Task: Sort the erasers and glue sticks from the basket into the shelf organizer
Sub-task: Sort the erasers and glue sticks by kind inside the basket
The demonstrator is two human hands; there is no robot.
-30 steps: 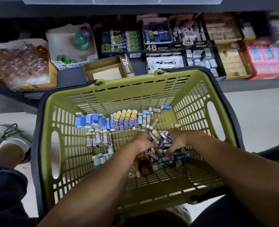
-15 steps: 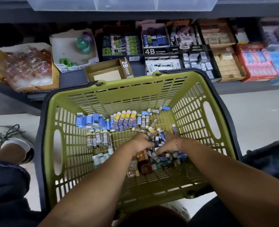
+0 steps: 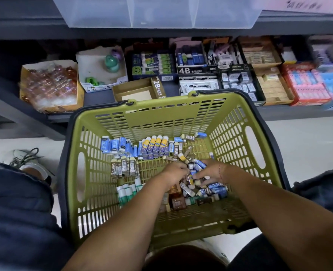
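Hard to tell the grip of the left hand [image 3: 176, 172]: fingertips tucked under, hidden in the loose pile of erasers [image 3: 200, 185]. Same for the right hand [image 3: 210, 171], fingers bent down onto that pile. Both palms down, nearly touching, inside the green basket [image 3: 157, 112]. Bare basket floor just left of the hands, then glue sticks [image 3: 127, 192], with blue erasers [image 3: 114, 146] in rows farther ahead. Shelf boxes [image 3: 269, 89] beyond, blurry.

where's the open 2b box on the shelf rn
Head view, left of centre: the 2B box sits on the shelf just beyond the basket's far rim, left of the 4B box.
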